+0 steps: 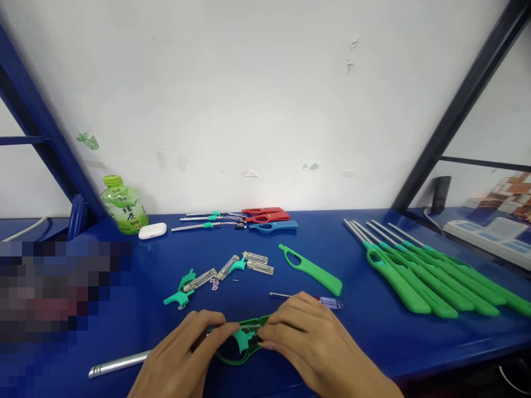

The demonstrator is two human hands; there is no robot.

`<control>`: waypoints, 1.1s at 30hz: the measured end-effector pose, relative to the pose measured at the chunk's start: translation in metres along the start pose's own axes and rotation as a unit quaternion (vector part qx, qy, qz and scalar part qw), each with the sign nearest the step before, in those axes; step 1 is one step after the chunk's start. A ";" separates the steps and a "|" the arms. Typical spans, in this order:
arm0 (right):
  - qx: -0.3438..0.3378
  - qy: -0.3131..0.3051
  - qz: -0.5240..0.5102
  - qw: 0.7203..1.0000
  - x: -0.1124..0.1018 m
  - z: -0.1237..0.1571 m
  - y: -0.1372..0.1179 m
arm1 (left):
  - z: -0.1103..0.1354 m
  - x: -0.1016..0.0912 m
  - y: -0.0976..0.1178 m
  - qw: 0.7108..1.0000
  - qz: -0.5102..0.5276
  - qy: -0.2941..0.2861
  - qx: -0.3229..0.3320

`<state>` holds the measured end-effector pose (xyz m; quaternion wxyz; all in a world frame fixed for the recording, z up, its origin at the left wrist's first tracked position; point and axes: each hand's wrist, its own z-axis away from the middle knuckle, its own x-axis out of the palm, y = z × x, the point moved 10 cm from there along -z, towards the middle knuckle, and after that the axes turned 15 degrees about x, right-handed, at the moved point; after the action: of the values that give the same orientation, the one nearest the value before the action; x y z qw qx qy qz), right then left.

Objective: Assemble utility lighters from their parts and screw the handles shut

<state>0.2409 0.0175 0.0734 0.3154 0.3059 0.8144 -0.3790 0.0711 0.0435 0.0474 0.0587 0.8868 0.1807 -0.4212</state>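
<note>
An opened green long-nosed lighter shell (234, 362) lies at the table's front, its hollow side up. My left hand (178, 351) grips its nose end, with thumb and index finger by the teal trigger (241, 340). Out to the left of that hand extends the silver metal tube (119, 364). The fingers of my right hand (309, 337) are bunched over the shell just right of the trigger, hiding what lies under the fingertips. Behind my right hand is a screwdriver (331, 303) with a clear purple handle. Farther back rests a loose green shell half (313, 270).
Clear fuel tanks (228, 267) and teal triggers (179, 299) lie scattered mid-table. Red lighter shells (267, 216) and a blue one (274, 226) are by the wall. Several green lighters (415, 271) line the right. A bottle (124, 204) and white case (152, 231) stand back left.
</note>
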 end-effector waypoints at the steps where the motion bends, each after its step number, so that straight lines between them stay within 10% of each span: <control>1: -0.004 0.002 -0.003 1.000 0.000 0.001 0.000 | 0.000 0.000 -0.001 1.000 -0.001 0.000 -0.005; 18: 0.024 -0.004 -0.009 1.000 -0.002 0.005 0.005 | -0.028 -0.006 -0.001 0.996 -0.039 0.029 -0.077; 33: 0.016 0.001 0.010 1.000 0.000 0.002 0.002 | -0.001 -0.004 0.000 1.000 -0.001 -0.015 -0.027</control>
<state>0.2429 0.0163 0.0715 0.3137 0.3190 0.8056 -0.3885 0.0694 0.0429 0.0508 0.0848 0.8785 0.1916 -0.4294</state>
